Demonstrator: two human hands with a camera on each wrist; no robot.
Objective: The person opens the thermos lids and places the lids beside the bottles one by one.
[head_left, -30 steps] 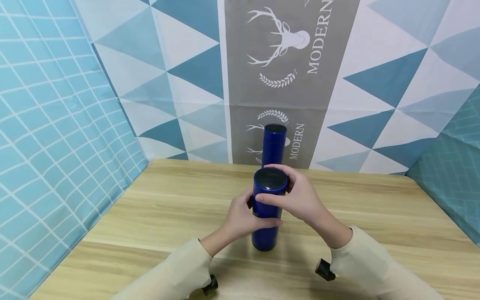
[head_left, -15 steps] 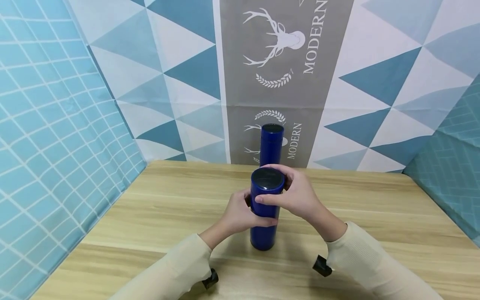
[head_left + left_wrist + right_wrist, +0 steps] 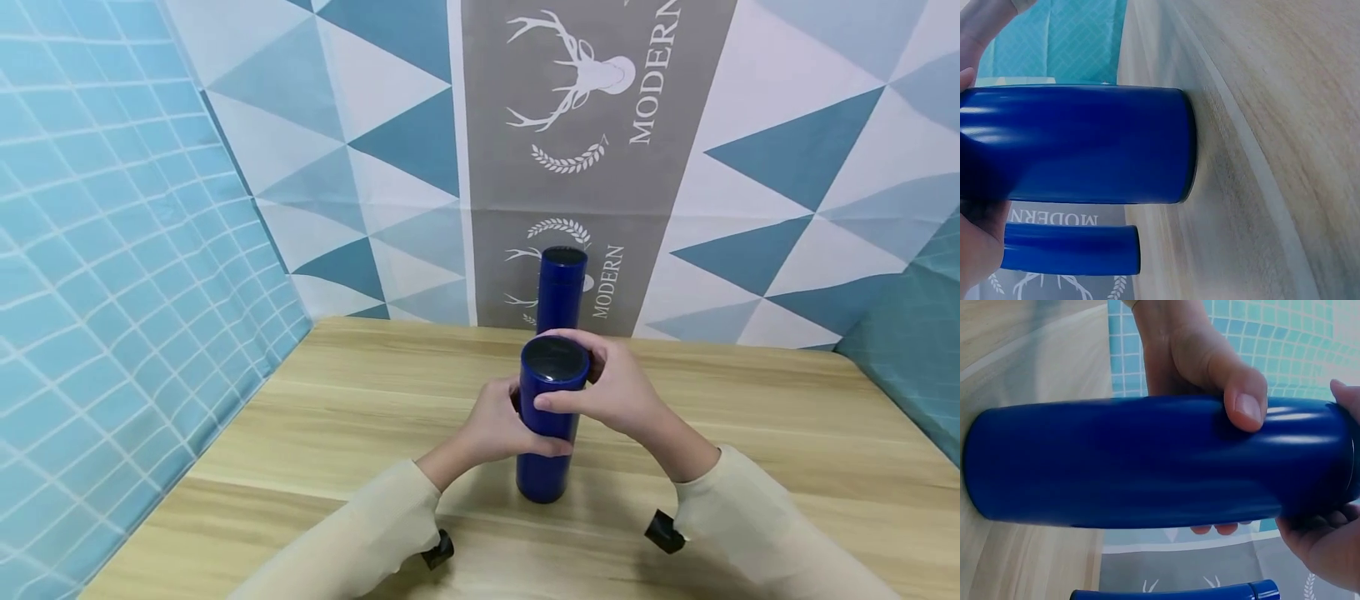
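A blue thermos flask (image 3: 551, 417) with a glossy black disc on top stands upright on the wooden table, near the middle of the head view. My left hand (image 3: 497, 423) grips its body about halfway up, the thumb lying across the near side. Higher up, my right hand (image 3: 611, 392) holds the flask round its lid end, thumb in front and fingers behind. The right wrist view shows the left thumb (image 3: 1247, 406) pressed against the smooth blue body (image 3: 1116, 462). Fingers on the far side are mostly hidden.
Behind the held flask stands a second, slimmer-looking blue flask (image 3: 561, 292), its lower part hidden. The wooden table (image 3: 360, 417) ends at a patterned backdrop (image 3: 405, 167). A blue tiled sheet (image 3: 112, 250) borders the left side. Small black devices (image 3: 664, 532) sit at the wrists.
The head view has shifted, first slightly one way and then back, so everything now appears farther right. Both hands keep the same holds on the flask, and no turning of the lid is visible.
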